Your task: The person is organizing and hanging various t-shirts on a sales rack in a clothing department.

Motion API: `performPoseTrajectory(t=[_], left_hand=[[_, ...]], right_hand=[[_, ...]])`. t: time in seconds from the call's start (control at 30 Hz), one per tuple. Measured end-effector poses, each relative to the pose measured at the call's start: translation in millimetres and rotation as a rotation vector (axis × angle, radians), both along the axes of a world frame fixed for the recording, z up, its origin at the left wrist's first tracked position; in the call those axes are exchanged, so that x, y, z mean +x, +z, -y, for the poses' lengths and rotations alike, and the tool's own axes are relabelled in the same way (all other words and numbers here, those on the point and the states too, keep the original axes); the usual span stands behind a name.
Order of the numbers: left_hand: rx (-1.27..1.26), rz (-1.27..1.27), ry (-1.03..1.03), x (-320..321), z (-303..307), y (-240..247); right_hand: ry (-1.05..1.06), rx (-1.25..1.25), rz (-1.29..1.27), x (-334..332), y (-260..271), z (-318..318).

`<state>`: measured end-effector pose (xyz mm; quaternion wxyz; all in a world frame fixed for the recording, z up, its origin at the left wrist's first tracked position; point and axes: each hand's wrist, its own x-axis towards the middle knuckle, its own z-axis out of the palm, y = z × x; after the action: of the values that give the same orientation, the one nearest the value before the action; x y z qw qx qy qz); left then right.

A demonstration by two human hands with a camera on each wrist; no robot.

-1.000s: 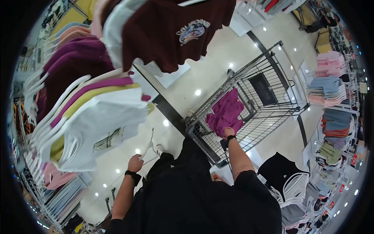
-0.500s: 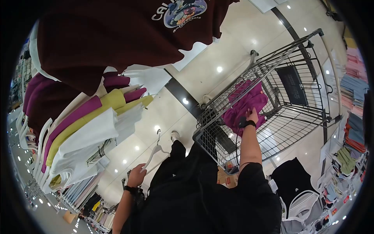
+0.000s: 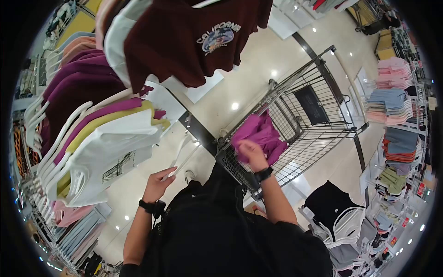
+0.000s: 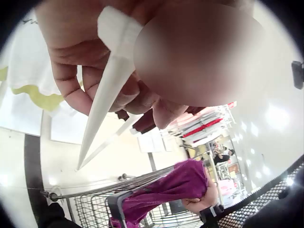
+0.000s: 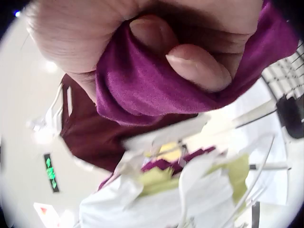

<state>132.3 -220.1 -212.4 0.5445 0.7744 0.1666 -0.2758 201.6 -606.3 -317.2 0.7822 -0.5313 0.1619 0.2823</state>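
A magenta garment [image 3: 263,134] lies bunched in the near end of the wire shopping cart [image 3: 318,154]. My right hand [image 3: 254,157] grips part of it; in the right wrist view the fingers curl into the magenta cloth [image 5: 152,90]. On the other side, my left hand [image 3: 158,183] holds a white hanger [image 3: 182,152] with no garment on it. The left wrist view shows that hanger [image 4: 107,90] between thumb and fingers of my left hand [image 4: 109,61], with the magenta garment [image 4: 166,190] lifted at the cart beyond.
On the left, a rack holds white, yellow-green and magenta tops [image 3: 110,138], with a dark maroon printed top [image 3: 184,46] above. Folded and hung clothes [image 3: 392,101] line the right side. A black top [image 3: 327,201] hangs near my right elbow. The floor [image 3: 249,92] is pale tile.
My right hand has moved left and up with a portion of the magenta garment. My left hand still holds the hanger, turned more to the upper right. The head view has shifted.
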Motion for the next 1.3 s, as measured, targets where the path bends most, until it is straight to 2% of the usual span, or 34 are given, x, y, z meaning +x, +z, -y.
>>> performPoseTrajectory(t=[0.03, 0.1, 0.17, 0.2, 0.27, 0.3, 0.37, 0.43, 0.5, 0.53, 0.57, 0.6, 0.63, 0.7, 0.77, 0.8, 0.83, 0.9, 0.97, 1.03, 1.1, 1.13, 1.17, 1.23, 1.3], left_hand=[[-0.037, 0.015, -0.035, 8.9, 7.0, 11.3], [-0.038, 0.108, -0.078, 17.8, 14.0, 12.5], [-0.04, 0.257, -0.098, 26.7, 28.2, 15.9], [0.003, 0.296, -0.195, 32.6, 30.8, 17.8], [0.045, 0.357, -0.369, 43.0, 41.4, 24.0], [0.003, 0.31, -0.343, 46.2, 48.9, 28.4], [-0.066, 0.48, -0.521, 52.6, 48.8, 30.5], [-0.089, 0.412, -0.457, 48.2, 44.9, 41.6], [0.015, 0.444, -0.397, 41.1, 34.8, 50.8], [-0.053, 0.496, -0.301, 35.9, 28.7, 49.3], [-0.051, 0.503, -0.293, 31.4, 23.0, 56.1], [-0.022, 0.568, -0.254, 26.6, 16.0, 64.8], [0.008, 0.636, -0.212, 23.7, 11.2, 77.1], [0.058, 0.732, -0.195, 14.1, 2.2, 105.7], [0.048, 0.85, -0.209, 5.1, -7.8, 124.8], [0.038, 0.885, -0.194, -0.3, -9.4, 134.0], [0.041, 0.888, -0.193, -5.5, -11.5, 140.6], [-0.048, 0.9, -0.204, -16.6, -16.2, 151.0], [-0.045, 0.939, -0.206, -24.8, -20.7, 162.5], [-0.032, 0.947, -0.27, -34.0, -25.6, 180.6], [-0.011, 0.979, -0.271, -42.9, -27.1, 191.0], [-0.033, 0.997, -0.288, -48.4, -26.6, 195.4], [-0.052, 1.021, -0.307, -54.1, -29.8, 198.4], [-0.021, 1.015, -0.318, -64.7, -30.2, 199.4], [-0.042, 1.098, -0.338, -70.4, -25.5, 204.2]], right_hand=[[0.191, 0.002, 0.049, 0.3, 51.4, -21.8], [0.521, 0.109, 0.164, -8.9, 89.9, -50.2], [0.695, 0.227, 0.37, -4.4, 153.9, -78.7], [0.778, 0.245, 0.398, -4.0, 171.0, -89.4], [0.845, 0.251, 0.432, -2.8, 199.6, -107.6], [0.904, 0.259, 0.454, -2.2, 209.9, -115.6], [0.925, 0.228, 0.522, -4.2, 225.1, -124.6], [0.91, 0.135, 0.597, -4.2, 239.1, -126.8], [0.902, 0.113, 0.621, -7.0, 236.1, -118.5], [0.956, 0.021, 0.6, -5.7, 236.9, -110.2], [1.009, -0.071, 0.579, -4.3, 235.4, -102.2], [0.959, -0.042, 0.515, -7.2, 223.8, -95.4], [0.932, -0.039, 0.29, -7.0, 227.7, -89.3], [0.845, -0.249, 0.251, -3.4, 208.2, -79.7], [0.583, -0.566, 0.517, -2.3, 181.6, -78.3], [0.529, -0.681, 0.584, 6.4, 165.3, -77.8], [0.53, -0.679, 0.588, 12.4, 163.8, -85.2], [0.346, -0.725, 0.658, 19.4, 161.8, -108.0], [0.605, -0.821, 0.637, 27.4, 146.8, -129.8], [0.668, -0.469, 0.582, 21.8, 146.7, -161.1], [0.746, -0.517, 0.322, 9.2, 156.2, -195.0], [0.831, -0.346, 0.227, 5.4, 157.6, -209.3], [0.894, -0.218, 0.018, -1.8, 161.4, -220.4], [1.079, -0.232, 0.004, -14.4, 173.8, -239.7], [1.217, 0.036, 0.091, -21.2, 108.5, -263.1]])
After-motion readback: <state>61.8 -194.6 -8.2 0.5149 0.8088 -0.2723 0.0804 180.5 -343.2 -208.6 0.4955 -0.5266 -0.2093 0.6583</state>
